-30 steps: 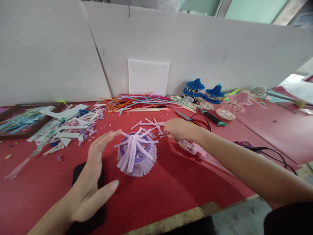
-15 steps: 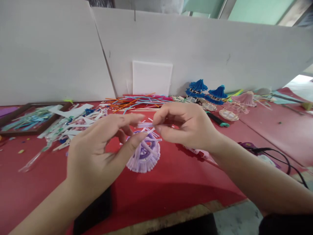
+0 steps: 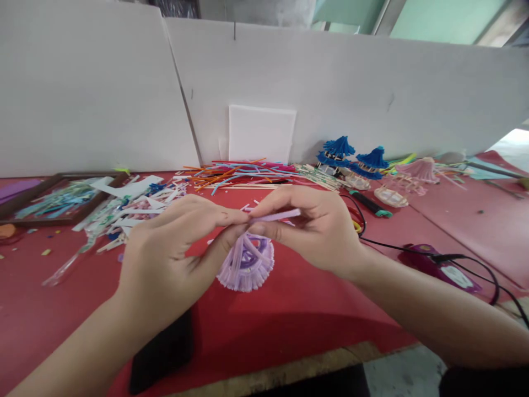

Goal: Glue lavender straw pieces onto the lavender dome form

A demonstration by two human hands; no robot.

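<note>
A short lavender pipe cleaner (image 3: 279,215) is pinched between the fingertips of both hands, its free end reaching across the right palm. My left hand (image 3: 173,242) has thumb and forefinger closed on its left end. Touching those fingertips, my right hand (image 3: 309,226) grips the same piece with thumb and forefinger. Just below the fingers lies a round lavender and purple pipe-cleaner piece (image 3: 248,273) with a fringed rim. Its upper part is hidden behind the hands.
A black phone (image 3: 163,353) lies near the front edge. Pipe cleaners (image 3: 243,175) are heaped at the back. Scraps (image 3: 136,212) and a brown frame (image 3: 61,182) sit left. Blue pagoda-like models (image 3: 336,151), a dark-handled tool (image 3: 370,204) and a purple device (image 3: 440,267) with black cables lie right.
My hands have come together. The left finger and thumb, apart before, are now closed on the pipe cleaner. The pink object beneath the right forearm no longer shows; a cable and something yellow now do.
</note>
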